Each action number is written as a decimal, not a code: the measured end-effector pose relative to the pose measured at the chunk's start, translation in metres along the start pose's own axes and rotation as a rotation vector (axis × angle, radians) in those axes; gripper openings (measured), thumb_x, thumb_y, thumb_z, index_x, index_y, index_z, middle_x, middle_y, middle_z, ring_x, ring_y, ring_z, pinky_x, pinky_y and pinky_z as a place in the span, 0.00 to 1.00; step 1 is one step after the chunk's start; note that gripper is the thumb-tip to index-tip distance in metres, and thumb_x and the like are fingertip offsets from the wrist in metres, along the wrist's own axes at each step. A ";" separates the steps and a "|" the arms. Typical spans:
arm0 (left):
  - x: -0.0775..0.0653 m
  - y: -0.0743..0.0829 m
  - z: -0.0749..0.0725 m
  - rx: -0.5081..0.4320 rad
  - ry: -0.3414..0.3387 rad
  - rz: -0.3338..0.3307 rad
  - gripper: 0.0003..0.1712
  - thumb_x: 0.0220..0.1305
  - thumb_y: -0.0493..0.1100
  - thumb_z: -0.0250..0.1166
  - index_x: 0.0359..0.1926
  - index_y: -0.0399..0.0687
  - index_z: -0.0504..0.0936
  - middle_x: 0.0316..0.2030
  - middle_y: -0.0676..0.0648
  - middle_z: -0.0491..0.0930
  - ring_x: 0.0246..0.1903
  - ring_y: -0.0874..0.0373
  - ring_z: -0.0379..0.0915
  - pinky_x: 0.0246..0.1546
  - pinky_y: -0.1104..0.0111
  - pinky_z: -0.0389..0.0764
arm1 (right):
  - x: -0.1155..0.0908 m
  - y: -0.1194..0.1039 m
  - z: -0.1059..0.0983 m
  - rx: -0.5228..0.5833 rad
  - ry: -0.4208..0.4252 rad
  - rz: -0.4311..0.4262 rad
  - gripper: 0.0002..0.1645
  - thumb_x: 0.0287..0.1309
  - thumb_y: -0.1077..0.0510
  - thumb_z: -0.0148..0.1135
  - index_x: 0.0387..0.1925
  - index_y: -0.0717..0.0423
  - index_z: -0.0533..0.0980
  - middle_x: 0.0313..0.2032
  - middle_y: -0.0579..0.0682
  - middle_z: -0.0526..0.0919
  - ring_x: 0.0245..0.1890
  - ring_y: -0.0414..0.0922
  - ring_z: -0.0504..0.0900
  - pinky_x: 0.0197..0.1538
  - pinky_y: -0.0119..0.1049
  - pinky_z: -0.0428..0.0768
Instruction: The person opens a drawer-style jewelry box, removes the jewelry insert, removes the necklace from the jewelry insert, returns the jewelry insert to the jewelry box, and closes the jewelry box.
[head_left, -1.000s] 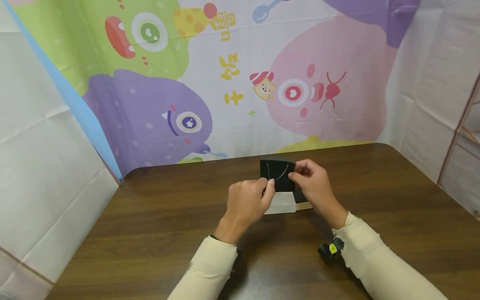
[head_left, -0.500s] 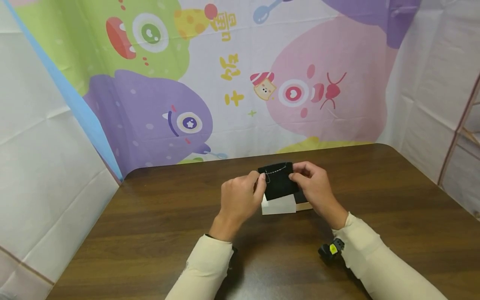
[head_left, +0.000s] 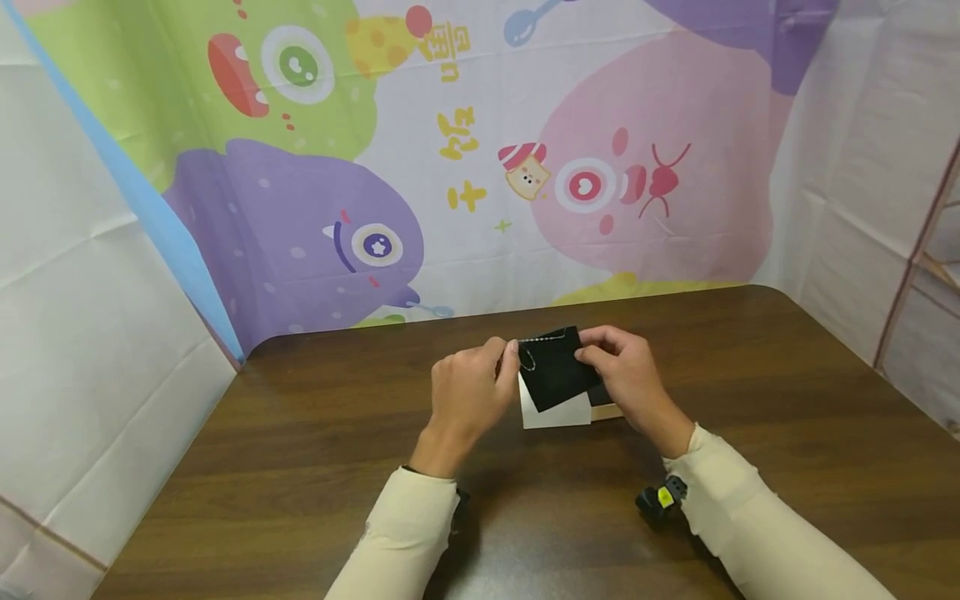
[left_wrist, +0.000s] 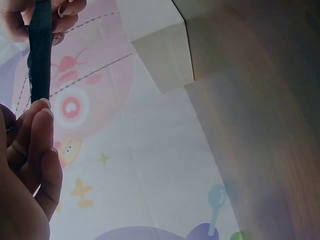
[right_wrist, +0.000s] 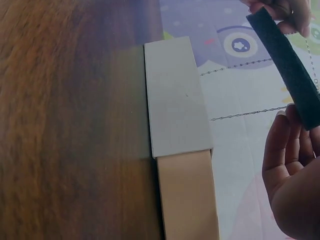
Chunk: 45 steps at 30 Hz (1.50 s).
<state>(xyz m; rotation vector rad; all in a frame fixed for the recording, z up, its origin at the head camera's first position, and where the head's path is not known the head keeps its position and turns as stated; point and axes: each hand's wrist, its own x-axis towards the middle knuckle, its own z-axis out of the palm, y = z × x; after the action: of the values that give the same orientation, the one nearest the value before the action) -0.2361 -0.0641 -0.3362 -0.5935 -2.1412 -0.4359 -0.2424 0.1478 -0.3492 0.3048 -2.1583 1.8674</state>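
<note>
A black square pad [head_left: 558, 371], like a jewellery box insert, is held tilted above the table, with a thin silver necklace [head_left: 542, 338] across its top and a small loop near its left edge. My left hand [head_left: 471, 396] pinches the necklace at that edge, its fingertips close against the pad. The right hand [head_left: 628, 371] grips the pad's right edge between thumb and fingers. In the left wrist view the pad [left_wrist: 41, 55] appears edge-on, and two strands of the necklace [left_wrist: 92, 75] run from it toward the box. The right wrist view shows similar strands [right_wrist: 245, 112].
Below the pad, a white sleeve [head_left: 555, 412] partly covers a tan box [head_left: 607, 412] with a dark inside, on the brown wooden table [head_left: 300, 467]. A cartoon-printed cloth [head_left: 480, 258] hangs behind the table's far edge.
My left hand has moved left and slightly up, drawing the necklace toward the pad's left edge. The pad has tilted, its lower edge now turned. My right hand has shifted slightly left.
</note>
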 end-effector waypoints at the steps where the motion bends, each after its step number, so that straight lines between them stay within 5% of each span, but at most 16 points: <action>1: 0.000 0.000 0.000 0.002 0.002 -0.001 0.22 0.66 0.49 0.50 0.14 0.53 0.64 0.07 0.56 0.56 0.08 0.62 0.54 0.09 0.67 0.54 | 0.000 0.000 0.000 -0.001 -0.003 0.001 0.10 0.53 0.63 0.61 0.37 0.64 0.79 0.31 0.57 0.79 0.28 0.45 0.77 0.30 0.32 0.77; 45: -0.003 -0.004 0.004 0.033 0.021 -0.029 0.16 0.68 0.49 0.51 0.24 0.48 0.73 0.10 0.56 0.61 0.08 0.62 0.59 0.09 0.68 0.58 | -0.001 0.004 -0.002 0.014 -0.043 0.028 0.11 0.53 0.66 0.55 0.36 0.65 0.81 0.35 0.60 0.80 0.26 0.47 0.78 0.28 0.37 0.79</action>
<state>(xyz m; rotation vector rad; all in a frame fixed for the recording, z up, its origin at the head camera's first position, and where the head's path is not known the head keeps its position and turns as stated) -0.2395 -0.0662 -0.3415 -0.5375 -2.1352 -0.4198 -0.2431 0.1502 -0.3530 0.3225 -2.1886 1.9089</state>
